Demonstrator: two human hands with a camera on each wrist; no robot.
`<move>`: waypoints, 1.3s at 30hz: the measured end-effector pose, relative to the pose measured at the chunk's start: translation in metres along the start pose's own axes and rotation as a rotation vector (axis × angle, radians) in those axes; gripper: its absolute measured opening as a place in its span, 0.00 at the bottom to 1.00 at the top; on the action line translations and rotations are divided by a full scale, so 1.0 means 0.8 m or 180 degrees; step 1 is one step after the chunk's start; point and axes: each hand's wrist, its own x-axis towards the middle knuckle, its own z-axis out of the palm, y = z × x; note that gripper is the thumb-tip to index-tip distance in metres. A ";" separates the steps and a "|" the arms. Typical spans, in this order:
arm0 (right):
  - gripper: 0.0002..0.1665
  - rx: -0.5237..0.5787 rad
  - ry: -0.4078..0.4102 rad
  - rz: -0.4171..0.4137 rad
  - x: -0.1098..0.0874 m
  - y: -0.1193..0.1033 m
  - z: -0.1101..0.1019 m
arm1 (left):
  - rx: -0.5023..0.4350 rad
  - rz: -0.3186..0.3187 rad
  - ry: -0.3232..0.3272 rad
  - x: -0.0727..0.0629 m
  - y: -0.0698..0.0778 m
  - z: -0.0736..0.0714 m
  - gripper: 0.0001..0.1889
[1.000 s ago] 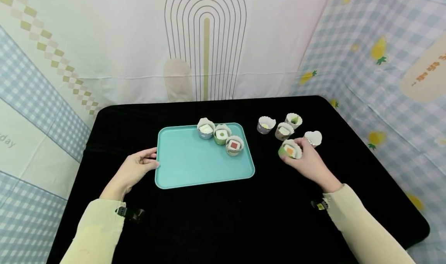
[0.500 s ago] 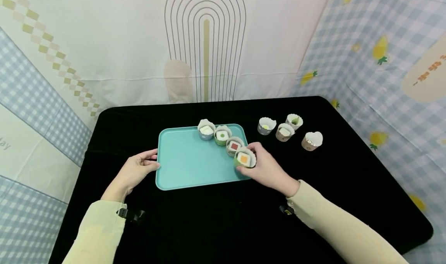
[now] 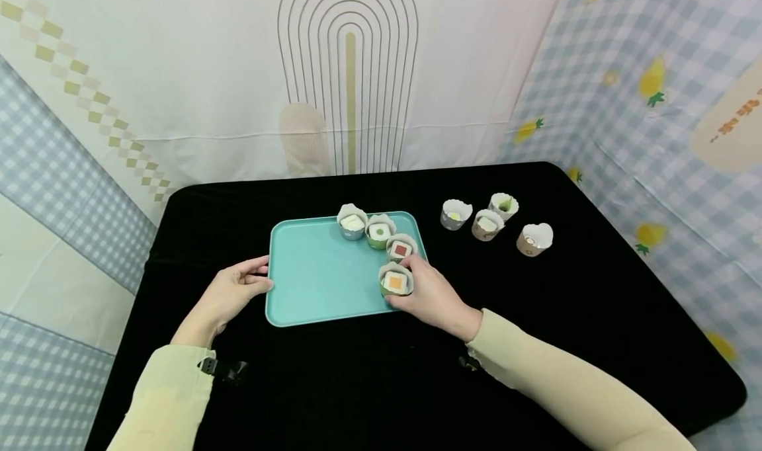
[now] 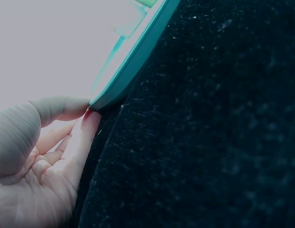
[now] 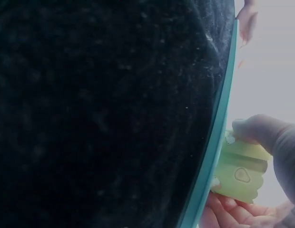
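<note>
A turquoise tray (image 3: 321, 272) lies on the black-covered table. At its left rim, my left hand (image 3: 229, 295) pinches the edge between thumb and fingers; the left wrist view shows the thumb (image 4: 66, 107) meeting that rim. My right hand (image 3: 434, 295) grips a green paper baking cup (image 3: 395, 282) over the tray's front right part. Inside this cup sits a white square piece with an orange patch. In the right wrist view, the green cup (image 5: 242, 171) is close by the tray's rim, between thumb and fingers. Whether its base touches the tray cannot be seen.
Behind the held cup, a blue-grey cup (image 3: 352, 223), a green cup (image 3: 380, 231) and a brown cup (image 3: 401, 247) stand on the tray, each with a white piece. Several more cups, among them a brown one (image 3: 534, 240), stand on the table to the right.
My right hand has carried the green cup leftward, from beside the other cups on the right to the tray's front right part. The left hand stays at the tray's rim.
</note>
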 end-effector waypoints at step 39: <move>0.33 -0.0476 0.0049 0.0086 0.008 0.010 -0.008 | -0.0047 -0.0038 -0.0030 0.003 -0.004 -0.001 0.32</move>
